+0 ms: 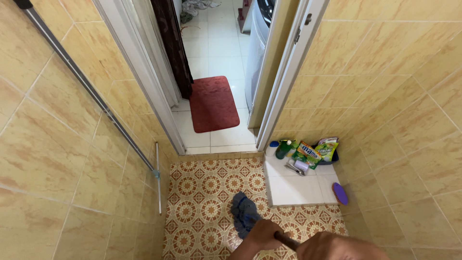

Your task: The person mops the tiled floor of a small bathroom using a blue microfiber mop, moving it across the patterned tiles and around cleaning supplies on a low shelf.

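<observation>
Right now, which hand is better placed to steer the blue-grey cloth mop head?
Probably left: the left hand grips the dark handle nearest the mop head; the right hand holds farther back.

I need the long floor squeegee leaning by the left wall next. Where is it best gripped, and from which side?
Probably mid-shaft on the squeegee's grey pole, coming from the right, the open floor side, since the tiled wall backs its left. The pole slants up along the wall with its white blade standing on end near the patterned floor. Both hands now hold the mop handle.
</observation>
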